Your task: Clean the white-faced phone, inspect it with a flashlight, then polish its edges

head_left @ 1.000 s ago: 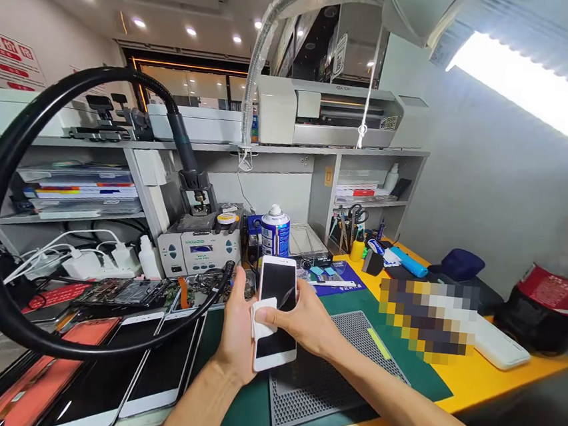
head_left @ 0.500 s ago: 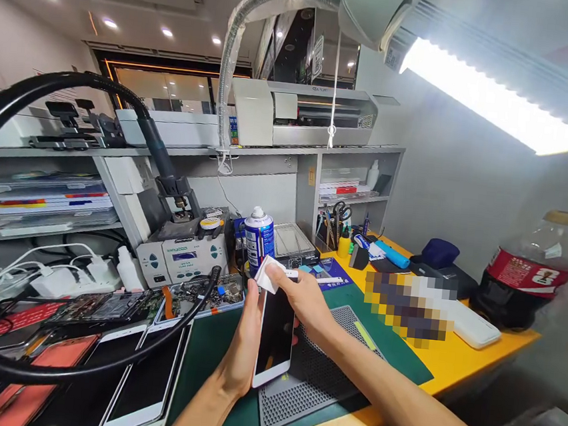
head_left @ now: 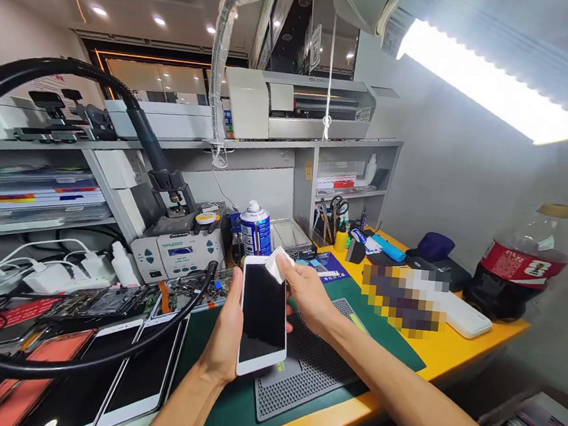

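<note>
Wiping a white smartphone (head_left: 264,318) above the green work mat (head_left: 392,340)
My left hand (head_left: 226,335) is clamped round its edges; my right hand (head_left: 306,292) pinches a white cloth (head_left: 277,266) at its top, before cluttered grey shelves (head_left: 306,168).

Yellow table (head_left: 471,351): green mat (head_left: 224,411), gray perforated pad (head_left: 318,377) atop, cola bottle (head_left: 523,263).

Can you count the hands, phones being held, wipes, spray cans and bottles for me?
Hands: 2 (left hand, right hand)
Held phone: 1
White wipe: 1
Spray can: 1
Bottles: 4 (cola bottle, yellow bottle, plug-side white bottle, shelf white bottle)
Total: 9
</note>
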A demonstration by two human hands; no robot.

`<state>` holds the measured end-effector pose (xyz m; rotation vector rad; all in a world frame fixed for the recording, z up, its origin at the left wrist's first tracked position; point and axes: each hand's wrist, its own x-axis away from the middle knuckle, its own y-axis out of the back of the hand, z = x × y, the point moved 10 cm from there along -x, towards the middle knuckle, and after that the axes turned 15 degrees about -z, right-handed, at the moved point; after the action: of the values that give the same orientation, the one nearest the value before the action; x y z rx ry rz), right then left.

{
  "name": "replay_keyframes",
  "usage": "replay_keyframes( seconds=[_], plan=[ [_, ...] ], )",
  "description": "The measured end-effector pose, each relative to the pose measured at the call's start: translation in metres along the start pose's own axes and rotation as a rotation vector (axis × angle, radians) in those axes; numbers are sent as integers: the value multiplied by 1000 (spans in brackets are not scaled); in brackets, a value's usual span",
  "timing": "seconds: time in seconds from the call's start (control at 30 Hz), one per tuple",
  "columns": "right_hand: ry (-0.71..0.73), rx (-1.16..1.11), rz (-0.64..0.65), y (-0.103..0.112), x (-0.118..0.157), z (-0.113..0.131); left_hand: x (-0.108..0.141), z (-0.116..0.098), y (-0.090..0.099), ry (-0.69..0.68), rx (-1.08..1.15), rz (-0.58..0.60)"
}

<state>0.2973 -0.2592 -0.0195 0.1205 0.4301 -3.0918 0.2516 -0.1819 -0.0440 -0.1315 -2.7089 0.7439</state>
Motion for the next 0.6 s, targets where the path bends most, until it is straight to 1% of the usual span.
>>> replay_keyframes(
  seconds=[0.1,0.23,0.33,0.43,0.53,0.6],
  plan=[
    [13,-3,33,-2,0,2,1,-5,0,31,27,-21],
    [35,70,55,-1,-2,2,-1,-17,2,1,93,-43],
    [30,153,69,0,-2,-2,-3,-24,3,-38,165,-16],
    [46,291,78,2,0,-4,-5,-29,5,-78,235,7],
    [21,379,89,2,3,-7,-7,-33,13,-101,259,-40],
    [-8,410,130,-2,6,-9,-8,-34,18,-107,278,-75]
  ],
)
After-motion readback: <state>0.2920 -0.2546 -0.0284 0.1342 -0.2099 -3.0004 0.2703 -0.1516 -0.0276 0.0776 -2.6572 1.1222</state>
